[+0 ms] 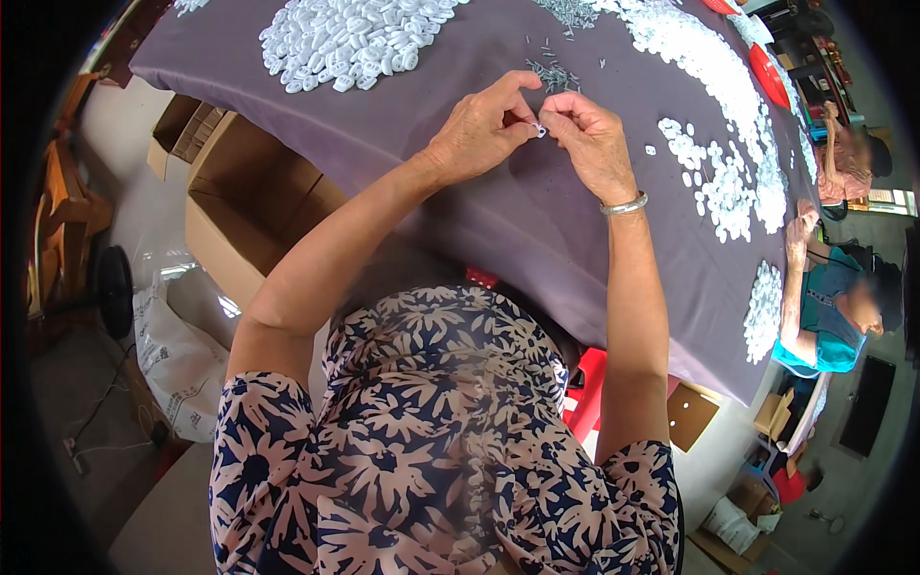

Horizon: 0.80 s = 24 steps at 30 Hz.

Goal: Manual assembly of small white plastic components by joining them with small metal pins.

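Over the cloth-covered table, my left hand (pixel 487 126) pinches a small white plastic piece (pixel 541 130) between thumb and finger. My right hand (pixel 594 149), with a bracelet (pixel 625 203) at its wrist, is closed in a pinch right beside that piece. Whatever its fingertips hold is too small to make out. Just beyond the hands lies a little heap of thin grey pins (pixel 554 77). A large pile of white rounded plastic pieces (pixel 355 40) sits to the far left. Smaller white pieces (pixel 724 187) are scattered to the right.
A purple-grey cloth (pixel 537 225) covers the table. A long band of white pieces (pixel 685 48) runs along its far right side, near red trays (pixel 770 77). An open cardboard box (pixel 225 225) and a white sack (pixel 177 355) stand at left. Co-workers (pixel 829 307) sit along the right side.
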Each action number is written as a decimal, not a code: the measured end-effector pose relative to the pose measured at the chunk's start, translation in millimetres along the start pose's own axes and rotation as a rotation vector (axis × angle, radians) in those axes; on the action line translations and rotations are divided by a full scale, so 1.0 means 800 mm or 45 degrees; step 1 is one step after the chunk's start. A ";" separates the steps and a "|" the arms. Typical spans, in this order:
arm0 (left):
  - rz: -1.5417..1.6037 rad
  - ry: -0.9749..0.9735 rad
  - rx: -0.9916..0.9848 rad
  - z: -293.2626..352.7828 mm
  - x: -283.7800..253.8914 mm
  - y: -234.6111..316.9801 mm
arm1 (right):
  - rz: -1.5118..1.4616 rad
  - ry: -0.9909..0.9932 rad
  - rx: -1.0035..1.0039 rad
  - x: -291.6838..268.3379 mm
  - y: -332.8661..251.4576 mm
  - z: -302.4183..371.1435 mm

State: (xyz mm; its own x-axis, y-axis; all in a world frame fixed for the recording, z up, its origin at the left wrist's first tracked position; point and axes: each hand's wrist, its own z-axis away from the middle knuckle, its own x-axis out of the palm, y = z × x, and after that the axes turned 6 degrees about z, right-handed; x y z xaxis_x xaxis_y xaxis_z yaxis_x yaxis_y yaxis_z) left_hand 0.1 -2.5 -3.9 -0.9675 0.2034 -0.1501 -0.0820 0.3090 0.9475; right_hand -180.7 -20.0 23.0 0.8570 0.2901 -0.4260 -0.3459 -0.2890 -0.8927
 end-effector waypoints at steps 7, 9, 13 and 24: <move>-0.055 0.053 0.038 0.000 0.001 0.003 | 0.081 -0.012 -0.016 0.000 0.005 -0.001; -0.082 0.091 0.079 -0.001 0.002 0.002 | 0.111 -0.013 -0.032 0.000 0.006 -0.002; -0.086 0.066 0.075 -0.001 0.001 0.001 | 0.036 -0.005 0.014 -0.002 0.007 -0.003; -0.096 0.055 0.088 -0.002 0.001 -0.002 | 0.075 -0.018 -0.018 -0.001 0.006 -0.001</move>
State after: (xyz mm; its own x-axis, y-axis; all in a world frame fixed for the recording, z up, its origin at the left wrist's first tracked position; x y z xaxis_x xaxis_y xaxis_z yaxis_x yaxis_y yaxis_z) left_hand -1.0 -4.1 -4.9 -0.9688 0.1370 -0.2067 -0.1401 0.3856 0.9120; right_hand -182.9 -22.7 19.0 0.8295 0.2853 -0.4802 -0.3903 -0.3188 -0.8637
